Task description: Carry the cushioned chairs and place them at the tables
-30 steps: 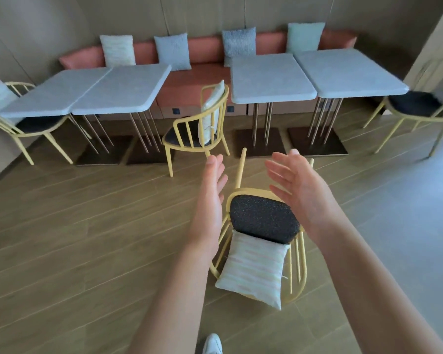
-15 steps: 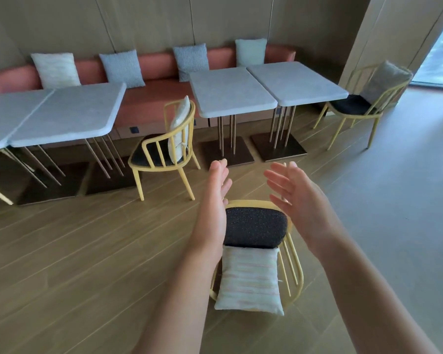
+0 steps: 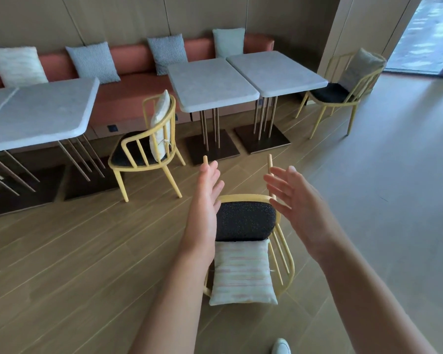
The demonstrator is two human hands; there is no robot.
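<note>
Trouble, going left to right, could start at the placed chair beside the tables, which the tipped chair might knock. Left hand and right hand hover flat and open on either side of its dark seat, gripping nothing, so it could topple and its loose pillow slide off. No containers show

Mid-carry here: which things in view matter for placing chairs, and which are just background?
Job: tipped chair between left hand and right hand; its striped pillow; right-hand tables; left tables; chairs already standing.

Background: bench, bench pillows, doorway.
</note>
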